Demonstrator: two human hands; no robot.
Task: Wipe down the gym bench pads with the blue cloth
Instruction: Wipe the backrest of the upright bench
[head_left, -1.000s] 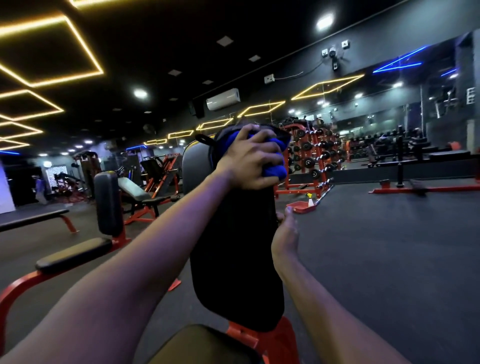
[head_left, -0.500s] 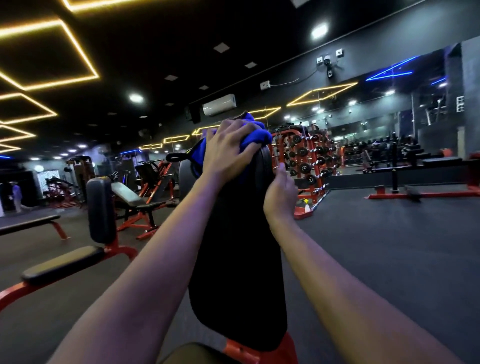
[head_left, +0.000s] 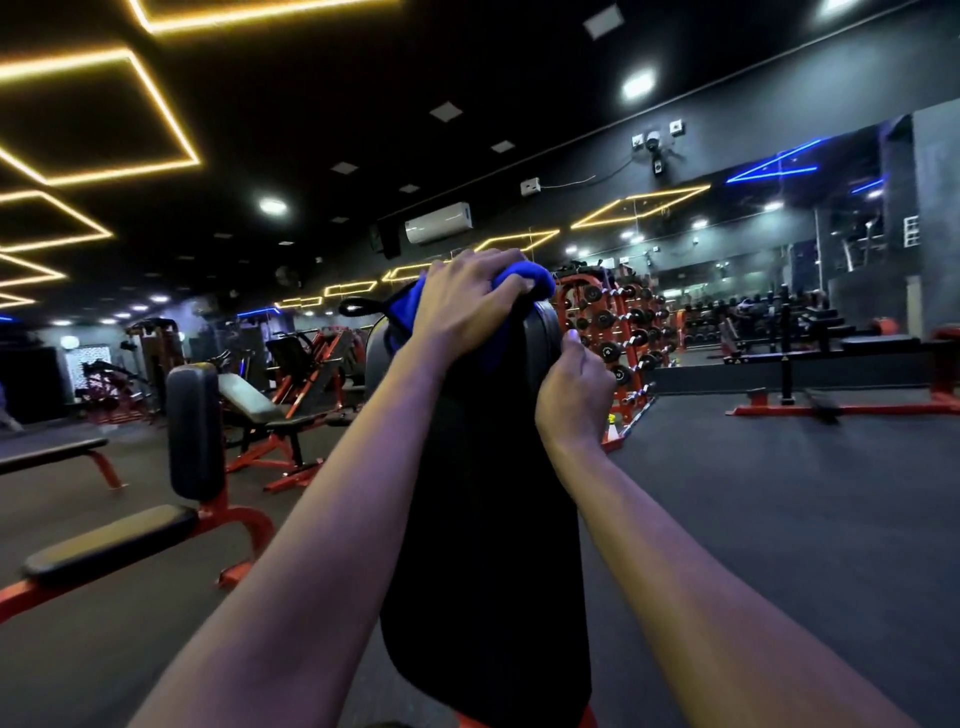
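An upright black back pad (head_left: 488, 545) of a red-framed bench stands right in front of me. The blue cloth (head_left: 522, 278) is draped over the pad's top edge. My left hand (head_left: 462, 306) lies on top of the cloth, fingers curled around it, pressing it onto the top of the pad. My right hand (head_left: 574, 392) grips the pad's upper right edge, thumb up against the side. Most of the cloth is hidden under my left hand.
Another red bench with a black seat (head_left: 104, 545) and upright pad (head_left: 195, 426) stands to the left, with an incline bench (head_left: 260, 405) and a flat bench (head_left: 52, 452) behind. A dumbbell rack (head_left: 613, 332) is behind the pad. Dark rubber floor (head_left: 779, 519) stretches to the right.
My left hand has carried the cloth from the pad's upper right over the top edge. My right hand has risen from the pad's side and taken hold of its upper right edge.
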